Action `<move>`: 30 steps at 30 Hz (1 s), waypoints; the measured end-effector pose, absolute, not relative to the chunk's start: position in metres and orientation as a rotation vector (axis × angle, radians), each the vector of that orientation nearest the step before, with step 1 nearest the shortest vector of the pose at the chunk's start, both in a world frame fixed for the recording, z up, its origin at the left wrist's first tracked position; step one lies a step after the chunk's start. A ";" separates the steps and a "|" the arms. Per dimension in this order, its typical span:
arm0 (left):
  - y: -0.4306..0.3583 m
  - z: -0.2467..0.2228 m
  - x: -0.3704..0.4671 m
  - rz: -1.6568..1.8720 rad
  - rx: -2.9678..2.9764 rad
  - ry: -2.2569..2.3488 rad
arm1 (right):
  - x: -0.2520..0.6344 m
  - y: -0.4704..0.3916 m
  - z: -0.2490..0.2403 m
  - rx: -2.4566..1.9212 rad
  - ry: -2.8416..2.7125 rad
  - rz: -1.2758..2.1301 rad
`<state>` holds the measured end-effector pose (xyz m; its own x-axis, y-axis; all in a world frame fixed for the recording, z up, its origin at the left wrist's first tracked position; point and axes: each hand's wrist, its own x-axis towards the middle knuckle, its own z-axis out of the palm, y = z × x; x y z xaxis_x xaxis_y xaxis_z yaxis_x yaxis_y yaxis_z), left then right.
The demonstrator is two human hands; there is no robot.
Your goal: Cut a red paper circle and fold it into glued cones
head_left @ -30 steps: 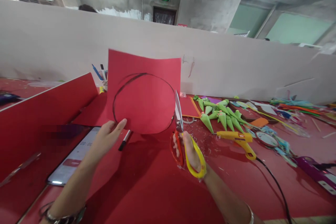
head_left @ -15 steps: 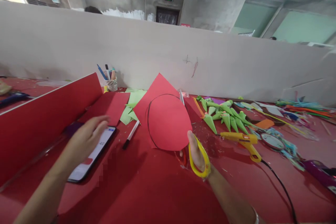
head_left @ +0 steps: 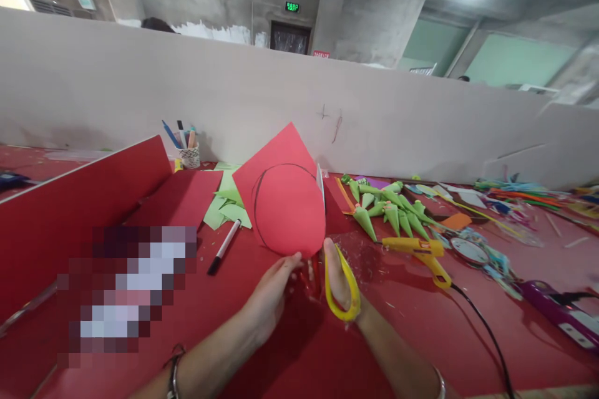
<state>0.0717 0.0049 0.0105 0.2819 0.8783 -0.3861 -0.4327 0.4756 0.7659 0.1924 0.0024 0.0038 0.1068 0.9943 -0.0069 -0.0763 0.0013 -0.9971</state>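
Observation:
A red sheet of paper [head_left: 290, 212] with a dark circle drawn on it stands tilted up above the table, its lower edge cut round. My left hand [head_left: 269, 296] pinches it at the bottom edge, thumb on the near side and the other fingers behind. My right hand [head_left: 337, 277] is in the yellow handle loop of a pair of scissors [head_left: 354, 302], its thumb tip by the paper's lower right edge. Most of the scissors' blades are hidden behind the sheet. A black-capped white marker [head_left: 225, 246] lies left of the paper, beside pale green paper scraps [head_left: 223, 215].
A yellow glue gun [head_left: 414, 248] with a black cord lies right of my right hand. Behind it are several green paper cones [head_left: 393, 212]. A pen cup [head_left: 189, 156] stands near the white partition [head_left: 253, 93]; a red board [head_left: 84, 199] rises at left.
My left hand has moved right, from above the phone to the paper's bottom edge, and taken hold of it. The paper and scissors have shifted slightly left in view.

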 end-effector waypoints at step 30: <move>0.072 0.034 -0.007 1.645 1.291 1.306 | 0.186 0.002 -0.004 -1.005 -0.986 1.361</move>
<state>-0.0074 0.0722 0.0336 -0.2920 0.9113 0.2904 0.0764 -0.2805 0.9568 0.1856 0.0021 -0.0037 -0.0152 0.9996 -0.0256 -0.2873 -0.0289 -0.9574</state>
